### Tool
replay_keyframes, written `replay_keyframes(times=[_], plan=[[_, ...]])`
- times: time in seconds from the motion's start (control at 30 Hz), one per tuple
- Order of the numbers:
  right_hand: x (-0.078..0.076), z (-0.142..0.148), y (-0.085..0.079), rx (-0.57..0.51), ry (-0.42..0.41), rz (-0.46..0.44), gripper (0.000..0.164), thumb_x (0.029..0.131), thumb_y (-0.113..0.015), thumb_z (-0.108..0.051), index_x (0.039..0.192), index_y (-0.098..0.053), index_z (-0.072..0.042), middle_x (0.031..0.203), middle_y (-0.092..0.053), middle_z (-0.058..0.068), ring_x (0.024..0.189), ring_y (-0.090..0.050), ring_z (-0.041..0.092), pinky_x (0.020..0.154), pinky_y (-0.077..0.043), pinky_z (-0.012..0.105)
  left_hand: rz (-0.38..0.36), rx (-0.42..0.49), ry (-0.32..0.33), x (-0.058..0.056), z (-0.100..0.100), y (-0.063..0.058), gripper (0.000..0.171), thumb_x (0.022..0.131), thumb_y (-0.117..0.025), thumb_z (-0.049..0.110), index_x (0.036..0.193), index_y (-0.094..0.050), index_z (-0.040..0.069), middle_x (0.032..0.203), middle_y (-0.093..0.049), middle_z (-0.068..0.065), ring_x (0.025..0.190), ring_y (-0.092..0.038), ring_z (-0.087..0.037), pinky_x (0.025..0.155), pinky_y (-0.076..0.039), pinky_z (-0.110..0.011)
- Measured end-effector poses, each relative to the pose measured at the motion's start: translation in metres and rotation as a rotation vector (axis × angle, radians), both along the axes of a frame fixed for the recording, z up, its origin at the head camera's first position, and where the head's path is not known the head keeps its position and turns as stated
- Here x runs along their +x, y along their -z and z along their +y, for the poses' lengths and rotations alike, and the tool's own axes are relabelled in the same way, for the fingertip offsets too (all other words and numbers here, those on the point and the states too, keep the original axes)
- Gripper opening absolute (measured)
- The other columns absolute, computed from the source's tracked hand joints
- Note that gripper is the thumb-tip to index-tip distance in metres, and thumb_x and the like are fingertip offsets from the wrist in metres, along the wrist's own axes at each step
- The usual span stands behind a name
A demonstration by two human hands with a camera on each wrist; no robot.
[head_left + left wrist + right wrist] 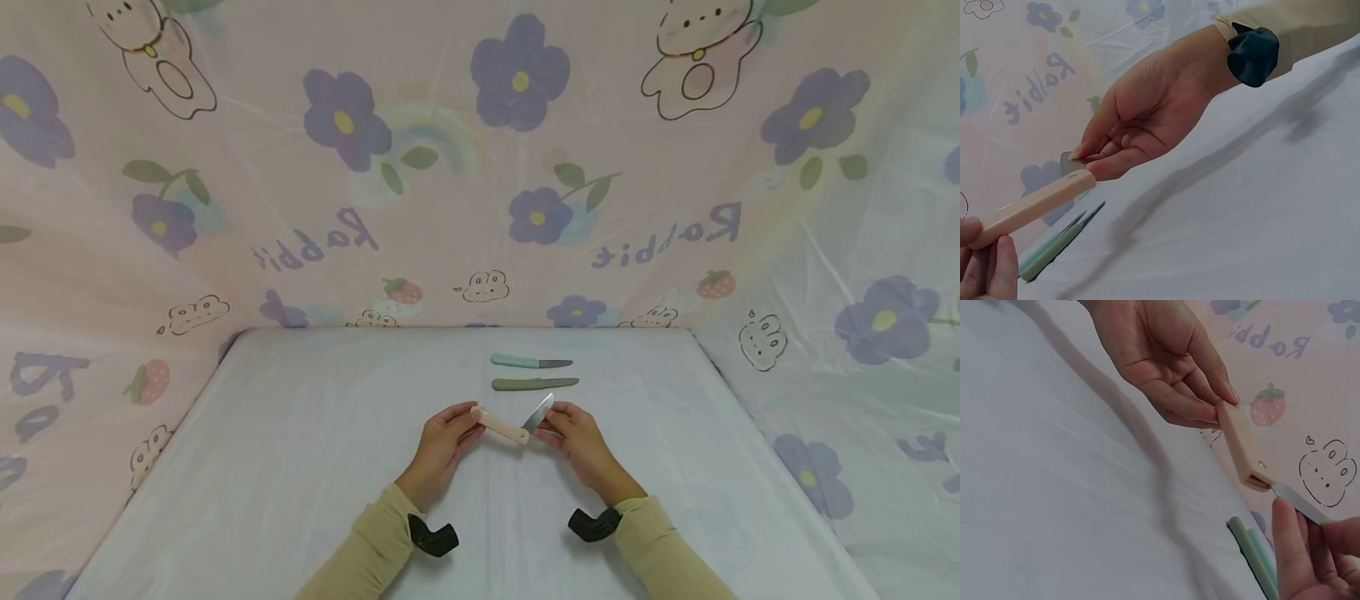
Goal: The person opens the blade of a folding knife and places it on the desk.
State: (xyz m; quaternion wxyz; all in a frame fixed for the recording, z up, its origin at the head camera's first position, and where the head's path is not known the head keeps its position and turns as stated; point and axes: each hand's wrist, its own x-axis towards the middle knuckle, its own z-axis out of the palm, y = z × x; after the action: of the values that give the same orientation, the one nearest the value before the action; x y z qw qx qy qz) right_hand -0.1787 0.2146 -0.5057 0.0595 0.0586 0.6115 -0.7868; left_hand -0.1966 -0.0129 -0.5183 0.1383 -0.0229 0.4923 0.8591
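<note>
A folding knife with a peach handle (501, 425) is held between the two hands above the table, its blade (537, 412) swung partway out at an angle. My left hand (444, 446) pinches the far end of the handle between thumb and fingers. My right hand (585, 446) pinches the blade near its tip. In the right wrist view the slot and pivot of the handle (1244, 447) show beside the blade (1297, 503). Beyond the hands lie a green knife (525, 384) and a light blue knife (521, 361), both unfolded, blades pointing right.
A white cloth covers the table (300, 467). Printed fabric with flowers and rabbits hangs as walls at the back (435, 233) and on both sides. A black device (433, 537) is on the left wrist and another black device (594, 525) on the right.
</note>
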Motion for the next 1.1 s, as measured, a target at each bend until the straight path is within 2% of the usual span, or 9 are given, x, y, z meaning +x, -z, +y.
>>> replay_keyframes(times=[0.37, 0.63, 0.87, 1.1], plan=[[-0.002, 0.003, -0.004, -0.042, 0.112, -0.043, 0.024, 0.096, -0.047, -0.002, 0.117, -0.041, 0.008, 0.105, -0.055, 0.018, 0.094, -0.06, 0.023, 0.083, -0.053, 0.034, -0.074, 0.051, -0.069, 0.003, 0.012, -0.006, 0.042, 0.086, -0.066, 0.006, 0.122, -0.05, -0.008, 0.111, -0.058, -0.015, 0.098, -0.06, -0.021, 0.089, -0.05, -0.033], [-0.003, 0.007, -0.002, -0.116, 0.219, -0.061, 0.021, 0.096, -0.047, 0.0, 0.115, -0.04, 0.005, 0.096, -0.055, 0.011, 0.087, -0.061, 0.018, 0.083, -0.053, 0.035, -0.106, 0.134, -0.117, 0.003, 0.026, -0.007, 0.043, 0.087, -0.063, 0.003, 0.124, -0.048, -0.011, 0.109, -0.058, -0.014, 0.1, -0.059, -0.019, 0.091, -0.048, -0.031], [-0.002, 0.009, 0.0, -0.161, 0.29, -0.087, 0.027, 0.096, -0.047, -0.001, 0.12, -0.038, 0.008, 0.102, -0.052, 0.017, 0.096, -0.058, 0.024, 0.084, -0.053, 0.034, -0.135, 0.176, -0.155, 0.005, 0.037, -0.009, 0.042, 0.088, -0.061, 0.0, 0.125, -0.045, -0.013, 0.107, -0.056, -0.015, 0.099, -0.059, -0.02, 0.092, -0.048, -0.032], [-0.002, 0.01, 0.001, -0.218, 0.348, -0.089, 0.018, 0.096, -0.049, -0.002, 0.111, -0.041, 0.002, 0.103, -0.051, 0.017, 0.096, -0.059, 0.023, 0.084, -0.052, 0.033, -0.165, 0.222, -0.198, 0.006, 0.046, -0.009, 0.047, 0.087, -0.062, -0.001, 0.128, -0.042, -0.013, 0.11, -0.055, -0.016, 0.098, -0.06, -0.021, 0.091, -0.048, -0.03]])
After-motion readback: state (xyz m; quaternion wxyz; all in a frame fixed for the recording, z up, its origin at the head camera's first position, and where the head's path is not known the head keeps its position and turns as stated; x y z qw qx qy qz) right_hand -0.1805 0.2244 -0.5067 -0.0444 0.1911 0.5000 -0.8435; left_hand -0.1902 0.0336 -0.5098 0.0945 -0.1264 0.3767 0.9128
